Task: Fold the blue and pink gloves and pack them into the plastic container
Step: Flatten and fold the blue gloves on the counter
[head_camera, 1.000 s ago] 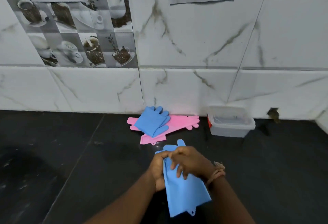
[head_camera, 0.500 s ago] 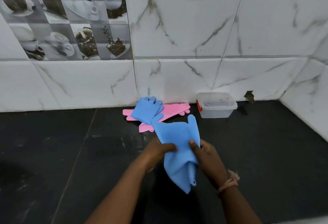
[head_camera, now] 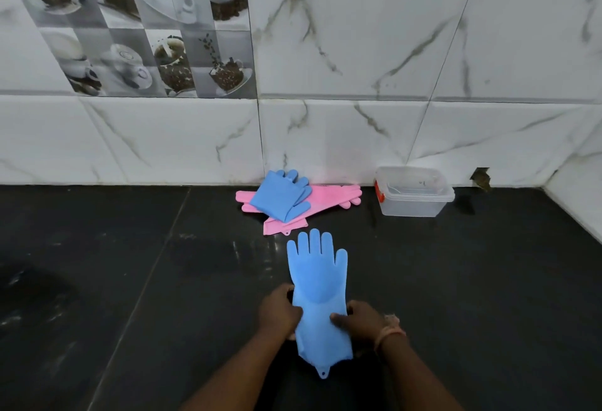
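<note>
Where the dark countertop (head_camera: 130,280) fills the near part of the view, we note a blue glove (head_camera: 317,283) spread flat, fingers pointing toward the wall and cuff toward the person. Left hand (head_camera: 278,313) grips the glove's left edge near the wrist section, fingers curled around it. Right hand (head_camera: 360,319) holds the opposite edge, thumb pressing on top of the glove; a thread band sits on that wrist. Farther back, against the marble-patterned wall tiles (head_camera: 358,133), we see a second blue glove (head_camera: 280,195), folded, lying on top of the pink gloves (head_camera: 325,202), whose fingers point right. Plastic container (head_camera: 413,190) stands to the right of that pile, apart from it, close to the wall, clear-sided with a red patch at its left end. We cannot tell whether it holds anything. A printed coffee-cup tile (head_camera: 146,29) sits upper left.
</note>
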Demonstrator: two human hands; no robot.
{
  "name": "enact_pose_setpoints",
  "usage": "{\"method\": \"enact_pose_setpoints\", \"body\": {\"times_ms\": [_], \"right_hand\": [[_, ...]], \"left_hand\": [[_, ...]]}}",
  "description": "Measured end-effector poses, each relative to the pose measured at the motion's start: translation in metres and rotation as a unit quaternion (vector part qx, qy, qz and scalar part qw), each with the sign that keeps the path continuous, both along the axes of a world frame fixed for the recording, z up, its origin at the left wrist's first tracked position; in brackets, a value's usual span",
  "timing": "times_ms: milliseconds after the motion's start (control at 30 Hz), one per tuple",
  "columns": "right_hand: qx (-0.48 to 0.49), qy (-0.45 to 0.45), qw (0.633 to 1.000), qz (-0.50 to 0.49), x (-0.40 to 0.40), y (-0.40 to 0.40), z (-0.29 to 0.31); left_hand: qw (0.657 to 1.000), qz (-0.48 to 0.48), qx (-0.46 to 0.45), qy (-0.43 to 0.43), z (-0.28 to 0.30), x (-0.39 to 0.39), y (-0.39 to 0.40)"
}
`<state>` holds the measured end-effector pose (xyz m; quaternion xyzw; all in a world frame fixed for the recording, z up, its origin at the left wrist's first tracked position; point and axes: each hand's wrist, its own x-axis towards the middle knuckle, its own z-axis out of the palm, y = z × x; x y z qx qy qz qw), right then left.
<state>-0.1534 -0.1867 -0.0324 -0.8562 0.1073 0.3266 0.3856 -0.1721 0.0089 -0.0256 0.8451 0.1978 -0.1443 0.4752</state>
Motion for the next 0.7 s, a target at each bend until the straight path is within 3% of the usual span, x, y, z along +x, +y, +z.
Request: {"method": "enact_pose_setpoints", "body": {"times_ms": [100,200,267,400,467,600,700], "right_hand": [[-0.096,0.011,0.995,0.006,0.029,-0.013,0.011],[-0.159,-0.129,0.979,-0.009,0.066,-0.007,0.022],[-0.116,-0.180,0.977,0.024,0.089,0.010,0.031],[-0.016,-0.233,0.968,0.094,0.129,0.055,0.040],[0.087,-0.216,0.968,0.091,0.147,0.076,0.045],[0.274,-0.096,0.957,-0.011,0.183,0.116,0.043],[0.332,0.006,0.942,-0.048,0.203,0.139,0.046]], "left_hand": [[0.982,-0.056,0.183,0.006,0.006,0.011,0.004],[0.987,-0.019,0.155,-0.033,0.007,0.034,-0.004],[0.989,-0.037,0.134,-0.046,0.006,0.048,-0.011],[0.983,-0.052,0.175,-0.003,0.004,0.057,-0.017],[0.981,-0.052,0.185,0.010,0.003,0.058,-0.017],[0.983,-0.057,0.174,0.009,0.014,0.065,-0.010],[0.989,-0.025,0.142,-0.041,0.028,0.072,0.000]]}}
